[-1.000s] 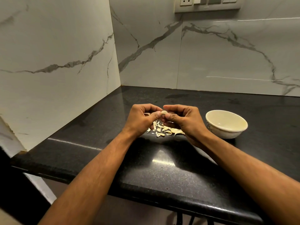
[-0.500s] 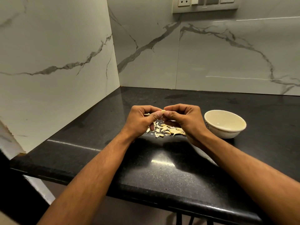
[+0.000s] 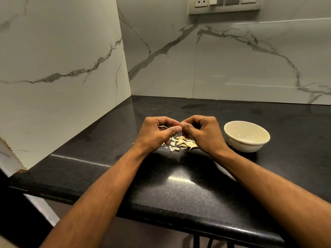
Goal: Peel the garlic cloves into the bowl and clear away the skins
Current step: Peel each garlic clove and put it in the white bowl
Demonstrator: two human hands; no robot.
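Observation:
My left hand (image 3: 156, 134) and my right hand (image 3: 202, 132) meet fingertip to fingertip above the black counter (image 3: 179, 187). Both have curled fingers pinching a garlic clove between them; the clove itself is almost wholly hidden by the fingers. A thin strip of skin (image 3: 162, 126) sticks out behind my left fingers. Below the hands lies a small heap of garlic cloves and skins (image 3: 181, 144) on the counter. A cream bowl (image 3: 246, 136) stands just right of my right hand; its inside looks bare from here.
Marble walls (image 3: 232, 59) close the counter's back and left sides, forming a corner. A switch and socket panel (image 3: 224, 5) sits high on the back wall. The counter's rounded front edge (image 3: 179, 221) runs below my forearms.
The clove, visible between the fingertips a second ago, is now covered by my fingers. The hands have stayed together in nearly the same place.

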